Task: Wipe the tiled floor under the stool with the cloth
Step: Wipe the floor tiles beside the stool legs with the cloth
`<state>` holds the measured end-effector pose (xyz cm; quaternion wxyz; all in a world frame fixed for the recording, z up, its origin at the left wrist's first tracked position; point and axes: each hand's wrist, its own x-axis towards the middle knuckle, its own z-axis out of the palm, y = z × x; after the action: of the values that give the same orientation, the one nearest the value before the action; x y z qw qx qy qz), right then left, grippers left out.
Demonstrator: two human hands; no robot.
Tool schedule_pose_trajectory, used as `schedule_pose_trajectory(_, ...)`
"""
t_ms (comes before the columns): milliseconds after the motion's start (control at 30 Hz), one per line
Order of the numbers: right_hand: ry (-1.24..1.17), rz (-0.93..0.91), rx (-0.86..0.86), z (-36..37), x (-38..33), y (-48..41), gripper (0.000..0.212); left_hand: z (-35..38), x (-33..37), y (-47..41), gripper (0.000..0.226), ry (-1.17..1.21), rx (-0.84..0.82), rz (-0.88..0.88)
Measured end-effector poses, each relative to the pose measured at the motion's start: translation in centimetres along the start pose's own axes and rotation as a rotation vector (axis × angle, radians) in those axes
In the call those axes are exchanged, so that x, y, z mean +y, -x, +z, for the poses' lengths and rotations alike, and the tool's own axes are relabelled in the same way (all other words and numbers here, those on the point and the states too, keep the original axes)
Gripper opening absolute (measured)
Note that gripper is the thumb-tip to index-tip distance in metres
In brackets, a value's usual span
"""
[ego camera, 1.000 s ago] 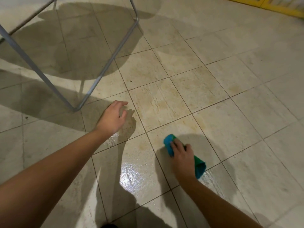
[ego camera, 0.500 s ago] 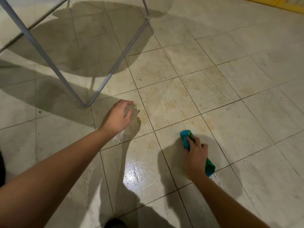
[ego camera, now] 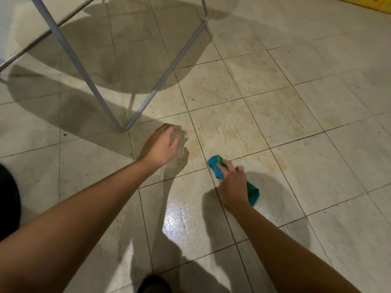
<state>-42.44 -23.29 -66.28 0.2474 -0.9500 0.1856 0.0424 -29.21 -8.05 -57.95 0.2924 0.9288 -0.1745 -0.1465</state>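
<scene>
The blue-and-green cloth [ego camera: 218, 168] is lying bunched on the tiled floor [ego camera: 296, 127], straddling a grout line, and the right hand [ego camera: 232, 187] is pressing down on it, fingers curled over its top and gripping it. A wet sheen is glinting on the tile just beside it, nearer the camera. The left hand [ego camera: 163, 144] is hanging above the floor, fingers loosely spread and holding nothing. Just beyond it, the stool [ego camera: 148, 100] is standing on its grey metal legs, casting a round shadow.
</scene>
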Motion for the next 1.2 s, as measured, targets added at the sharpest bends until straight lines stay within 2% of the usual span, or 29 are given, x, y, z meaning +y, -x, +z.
schedule_pose_trajectory(100,0.156,0.090,-0.003,-0.9,1.5,1.9,0.056,-0.4,-0.5,0.1,0.036,-0.050,0.018,0.006)
schedule_pose_trajectory(167,0.235,0.066,-0.034,-0.2,1.6,4.3,0.056,-0.4,-0.9,0.1,0.037,-0.043,0.015,0.024)
schedule_pose_trajectory(233,0.183,-0.119,-0.029,1.2,0.5,6.3,0.044,-0.4,-1.3,0.1,0.037,-0.054,-0.011,0.041)
schedule_pose_trajectory(300,0.401,-0.392,-0.147,2.2,-1.3,6.8,0.036,-0.7,-1.7,0.0,0.038,-0.067,-0.029,0.071)
schedule_pose_trajectory(333,0.524,-0.488,-0.230,2.9,-1.9,6.1,0.039,-0.9,-1.9,0.0,0.037,-0.069,-0.026,0.088)
schedule_pose_trajectory(367,0.576,-0.510,-0.286,2.5,-2.9,5.2,0.045,-1.1,-2.1,0.1,0.037,-0.067,-0.020,0.092)
schedule_pose_trajectory(433,0.556,-0.443,-0.250,1.2,-4.5,3.0,0.044,-1.6,-2.7,0.4,0.037,-0.040,0.005,0.072)
schedule_pose_trajectory(500,0.577,-0.391,-0.103,0.4,-4.0,1.2,0.047,-1.8,-3.6,1.0,0.036,0.004,0.032,0.046)
schedule_pose_trajectory(533,0.556,-0.373,-0.110,0.3,-3.2,0.3,0.051,-1.9,-4.2,1.4,0.036,0.014,0.036,0.033)
schedule_pose_trajectory(633,0.380,-0.118,-0.113,-1.4,-1.3,0.8,0.052,-2.0,-5.5,2.2,0.036,0.017,0.029,0.002)
schedule_pose_trajectory(733,0.274,-0.013,-0.079,-0.6,0.3,3.9,0.049,-2.5,-5.9,2.1,0.036,0.063,0.055,-0.029)
schedule_pose_trajectory(800,0.254,-0.052,-0.053,0.7,-0.4,5.5,0.050,-2.8,-6.1,1.9,0.036,0.090,0.077,-0.045)
schedule_pose_trajectory(867,0.311,-0.169,0.001,1.9,-1.7,6.0,0.054,-2.8,-6.4,1.8,0.036,0.106,0.085,-0.057)
schedule_pose_trajectory(967,0.455,-0.345,-0.135,3.5,-5.2,4.7,0.064,-2.4,-6.9,2.1,0.035,0.134,0.096,-0.096)
schedule_pose_trajectory(1067,0.590,-0.493,-0.158,4.3,-6.7,1.5,0.051,-2.0,-7.4,2.5,0.035,0.120,0.089,-0.098)
schedule_pose_trajectory(1133,0.591,-0.495,-0.099,4.2,-6.5,-0.6,0.047,-2.1,-7.8,2.8,0.034,0.109,0.090,-0.086)
schedule_pose_trajectory(1200,0.536,-0.359,-0.062,2.7,-6.2,-1.5,0.053,-2.4,-8.3,3.0,0.033,0.104,0.093,-0.091)
